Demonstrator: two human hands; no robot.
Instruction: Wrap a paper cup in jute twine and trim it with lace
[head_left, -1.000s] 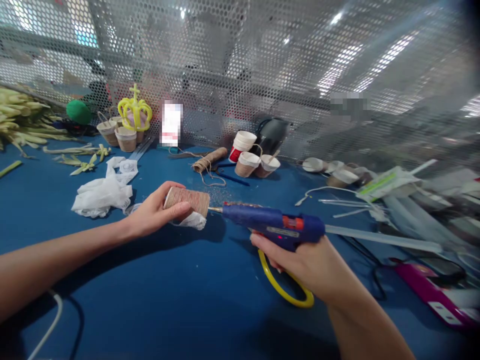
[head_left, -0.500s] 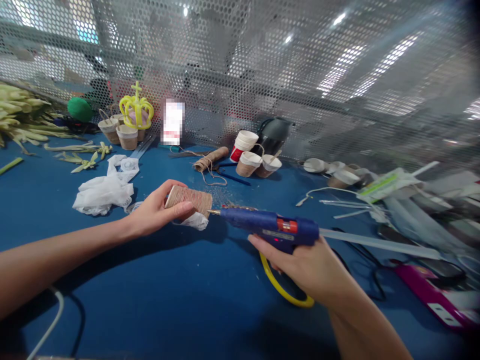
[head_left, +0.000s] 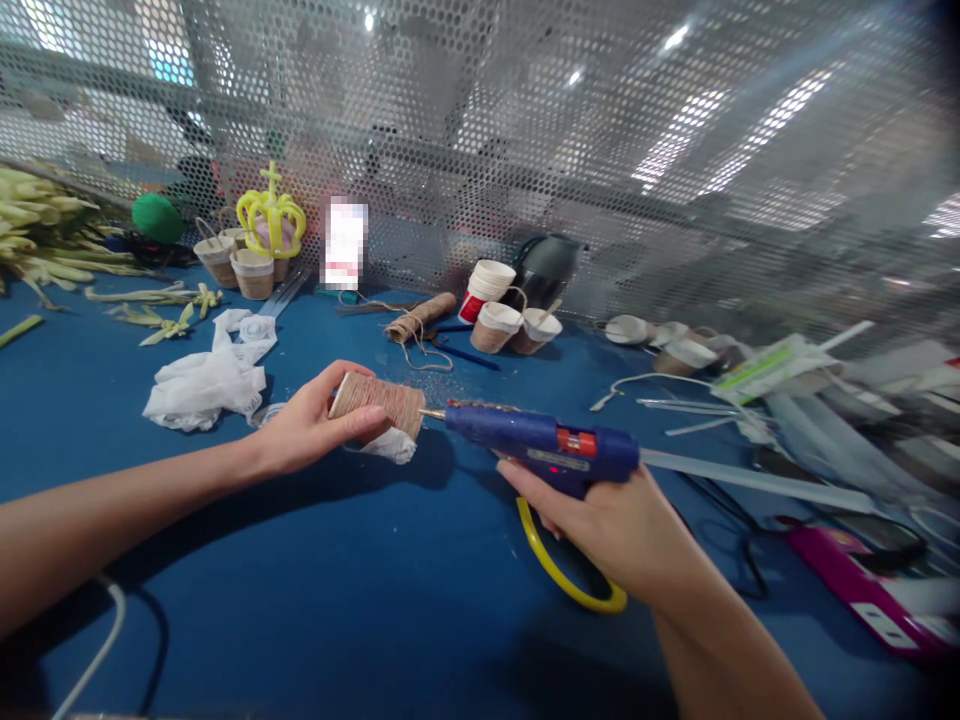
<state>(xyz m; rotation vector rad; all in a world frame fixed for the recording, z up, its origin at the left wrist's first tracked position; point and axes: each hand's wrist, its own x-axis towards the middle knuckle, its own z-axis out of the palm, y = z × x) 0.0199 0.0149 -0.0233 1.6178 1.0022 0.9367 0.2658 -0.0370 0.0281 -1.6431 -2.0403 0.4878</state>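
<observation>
My left hand [head_left: 311, 425] is closed round a paper cup wrapped in brown twine [head_left: 377, 402], held on its side above the blue table [head_left: 375, 600]. A scrap of white lace [head_left: 388, 444] hangs under the cup. My right hand [head_left: 600, 520] grips a blue hot glue gun [head_left: 547, 445] with a clear glue stick [head_left: 742, 480] sticking out of its back. The gun's metal tip touches the cup's rim end on the right. A yellow loop [head_left: 562, 575] curves below the gun.
White lace fabric [head_left: 202, 385] lies left of the cup. A twine spool [head_left: 420, 318] and several twine-wrapped cups [head_left: 499, 325] stand behind. A yellow crown [head_left: 270, 220] and straw stalks [head_left: 45, 235] are far left. Glue sticks, scissors and a pink tool [head_left: 862, 590] crowd the right. A perforated metal screen [head_left: 525, 130] backs the table.
The glue gun shifted slightly left, so its tip now meets the cup's end. My left hand and the cup stayed almost still.
</observation>
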